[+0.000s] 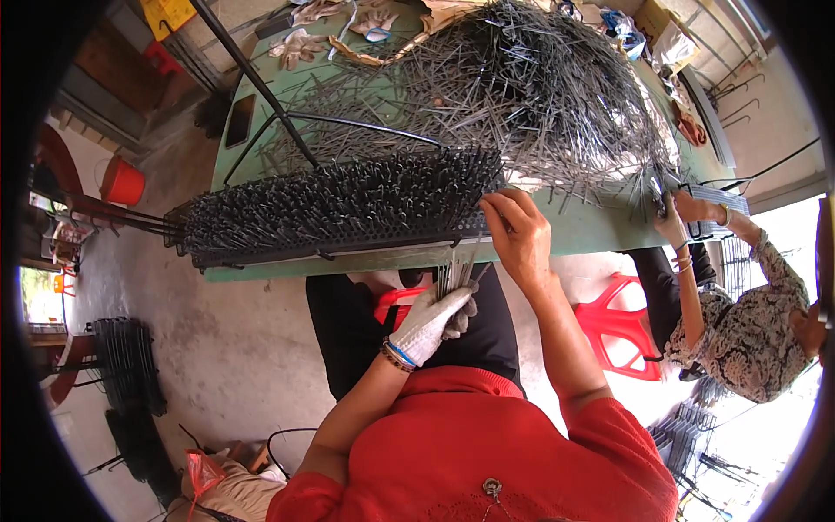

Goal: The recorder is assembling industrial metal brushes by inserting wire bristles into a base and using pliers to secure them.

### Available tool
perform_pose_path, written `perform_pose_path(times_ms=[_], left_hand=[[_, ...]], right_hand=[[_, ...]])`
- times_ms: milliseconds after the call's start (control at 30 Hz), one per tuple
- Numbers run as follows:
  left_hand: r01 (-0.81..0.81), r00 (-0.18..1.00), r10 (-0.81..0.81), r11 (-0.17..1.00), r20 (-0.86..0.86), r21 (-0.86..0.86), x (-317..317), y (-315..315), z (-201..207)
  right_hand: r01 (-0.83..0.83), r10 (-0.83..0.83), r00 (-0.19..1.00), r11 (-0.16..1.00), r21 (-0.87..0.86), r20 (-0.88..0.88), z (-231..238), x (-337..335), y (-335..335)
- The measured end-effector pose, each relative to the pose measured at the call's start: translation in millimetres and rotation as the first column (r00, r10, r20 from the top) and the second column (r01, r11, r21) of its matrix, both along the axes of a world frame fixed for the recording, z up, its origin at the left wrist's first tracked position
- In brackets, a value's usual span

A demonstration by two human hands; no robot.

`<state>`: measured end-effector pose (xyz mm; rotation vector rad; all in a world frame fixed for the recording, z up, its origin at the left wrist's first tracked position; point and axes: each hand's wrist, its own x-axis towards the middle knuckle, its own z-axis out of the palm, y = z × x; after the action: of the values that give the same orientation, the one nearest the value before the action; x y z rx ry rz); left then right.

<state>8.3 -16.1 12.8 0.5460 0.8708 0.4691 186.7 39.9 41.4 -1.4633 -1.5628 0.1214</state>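
- Strips (456,271), thin and grey: a bunch upright in the left hand (432,322), just below view centre, at 6 o'clock.
- Left hand: white glove, fingers closed round the lower part of the bunch, below the table edge.
- Right hand (522,235): bare, toward 2–3 o'clock, at the right end of the rack (317,250). Fingers bent narrow; cannot tell whether the tips meet or pinch a strip.
- Rack: black, perforated, centred toward 10–11 o'clock, along the near edge of the green table (578,233). Densely filled with dark upright pieces (339,198).
- Loose pile (539,104): similar thin pieces, criss-crossed, 1 o'clock, on the table behind the rack.
- Work gloves (298,50): table, 11 o'clock.
- Co-worker (748,339): 3–4 o'clock, patterned top, hands near the pile's right edge.
- Red stool (613,324): floor, 3–4 o'clock.
- Red bucket (123,181): 9–10 o'clock.
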Motion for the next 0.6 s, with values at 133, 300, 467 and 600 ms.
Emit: perform_pose_path(times_ms=[133, 300, 467, 600], left_hand=[[-0.003, 1.000, 0.003, 1.000, 0.014, 0.000, -2.0, 0.0, -3.6], [-0.007, 1.000, 0.007, 1.000, 0.029, -0.002, -2.2, -0.3, -3.6], [-0.015, 0.999, 0.015, 1.000, 0.049, 0.009, -2.7, -0.8, -4.8], [-0.014, 0.999, 0.014, 1.000, 0.031, 0.009, -2.5, -0.6, -1.9]], right_hand=[[-0.066, 0.057, 0.988, 0.997, 0.052, 0.144, 7.0, 0.3, 4.0], [-0.049, 0.046, 0.976, 0.999, 0.009, 0.213, 14.9, -0.8, 3.8], [-0.065, 0.057, 0.961, 0.998, 0.020, 0.271, 16.5, -0.3, 5.9], [-0.068, 0.059, 0.970, 0.997, 0.031, 0.234, 13.3, 0.5, 6.5]])
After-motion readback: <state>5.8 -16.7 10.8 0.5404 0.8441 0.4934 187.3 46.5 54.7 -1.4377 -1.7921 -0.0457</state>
